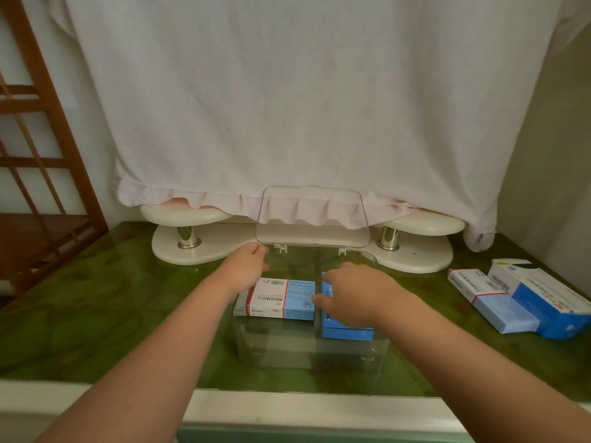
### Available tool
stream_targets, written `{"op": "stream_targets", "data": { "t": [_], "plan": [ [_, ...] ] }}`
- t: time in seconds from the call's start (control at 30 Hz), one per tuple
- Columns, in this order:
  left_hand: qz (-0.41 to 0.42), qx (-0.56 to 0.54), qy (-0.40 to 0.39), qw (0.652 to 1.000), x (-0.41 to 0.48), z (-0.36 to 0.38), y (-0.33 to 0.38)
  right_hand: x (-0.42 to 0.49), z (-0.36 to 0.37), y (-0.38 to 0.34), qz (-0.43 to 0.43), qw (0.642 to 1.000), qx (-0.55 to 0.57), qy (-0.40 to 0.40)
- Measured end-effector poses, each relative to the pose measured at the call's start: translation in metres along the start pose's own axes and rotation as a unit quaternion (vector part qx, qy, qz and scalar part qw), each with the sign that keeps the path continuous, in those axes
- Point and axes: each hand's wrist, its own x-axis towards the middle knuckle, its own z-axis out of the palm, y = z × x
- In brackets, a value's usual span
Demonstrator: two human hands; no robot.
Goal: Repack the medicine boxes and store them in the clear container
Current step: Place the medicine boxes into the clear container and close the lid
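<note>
A clear container (307, 353) stands on the green table with its hinged lid (311, 215) raised at the back. Inside it lie a white, red and light-blue medicine box (281, 298) on the left and a blue medicine box (347, 329) on the right. My left hand (244, 266) reaches over the container's back left corner, fingers curled at the rim beside the white and blue box. My right hand (348, 292) lies over the blue box, fingers spread, thumb touching the end of the other box.
Three more medicine boxes sit at the table's right: a narrow white one (471, 284), a pale blue one (505, 310) and a large blue and white one (550, 298). A cream two-tier stand (204, 247) under a white cloth (287, 107) lines the back. A wooden frame (35, 139) stands left.
</note>
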Motion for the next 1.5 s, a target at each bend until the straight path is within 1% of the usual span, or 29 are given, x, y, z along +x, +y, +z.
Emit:
{"op": "stream_targets", "data": {
  "t": [0.1,0.2,0.37,0.47,0.6,0.83,0.9,0.97,1.03,1.1,1.17,1.2,1.27,1.33,1.37,1.43,1.5],
  "plan": [
    [-0.004,-0.009,0.003,1.000,0.002,0.000,-0.003,-0.006,-0.003,0.003,-0.037,0.998,0.027,-0.045],
    [-0.005,-0.009,0.001,1.000,0.002,0.000,-0.003,-0.005,-0.003,0.004,-0.039,0.996,0.036,-0.071],
    [-0.010,-0.016,-0.001,1.000,0.004,0.000,-0.006,0.005,0.003,0.006,-0.044,0.996,0.014,-0.072],
    [-0.012,-0.046,0.002,0.999,0.010,0.001,-0.010,0.006,0.002,0.010,-0.044,0.997,0.010,-0.062],
    [-0.015,-0.038,0.002,0.999,0.011,0.002,-0.011,0.007,0.005,0.012,-0.048,0.997,0.022,-0.062],
    [-0.017,-0.029,0.005,0.999,0.010,0.003,-0.010,0.005,0.007,0.015,-0.053,0.997,0.044,-0.036],
    [-0.016,-0.024,0.007,1.000,0.010,0.003,-0.010,0.001,0.004,0.019,-0.048,0.994,0.098,-0.004],
    [-0.014,-0.016,0.008,1.000,0.011,0.003,-0.010,-0.005,-0.002,0.025,-0.043,0.982,0.170,0.069],
    [-0.014,-0.014,0.009,1.000,0.012,0.003,-0.010,-0.010,-0.010,0.035,-0.031,0.953,0.243,0.178],
    [-0.015,-0.020,0.009,1.000,0.013,0.004,-0.011,-0.013,-0.014,0.048,-0.010,0.913,0.293,0.283],
    [-0.014,-0.022,0.012,1.000,0.014,0.003,-0.013,-0.012,-0.012,0.063,0.012,0.887,0.287,0.362],
    [-0.015,-0.024,0.012,1.000,0.015,0.003,-0.014,-0.011,-0.009,0.071,0.029,0.878,0.276,0.390],
    [-0.016,-0.027,0.009,0.999,0.016,0.004,-0.014,-0.010,0.002,0.090,0.073,0.871,0.255,0.415],
    [-0.016,-0.030,0.004,0.999,0.017,0.004,-0.015,-0.010,0.015,0.110,0.121,0.882,0.228,0.393],
    [-0.017,-0.032,0.002,0.999,0.018,0.004,-0.015,-0.010,0.022,0.120,0.150,0.897,0.208,0.361],
    [-0.020,-0.040,0.000,0.999,0.019,0.003,-0.016,-0.008,0.034,0.138,0.211,0.926,0.170,0.262],
    [-0.022,-0.042,0.002,0.999,0.019,0.003,-0.016,-0.007,0.046,0.153,0.256,0.940,0.144,0.175]
  ]
}}
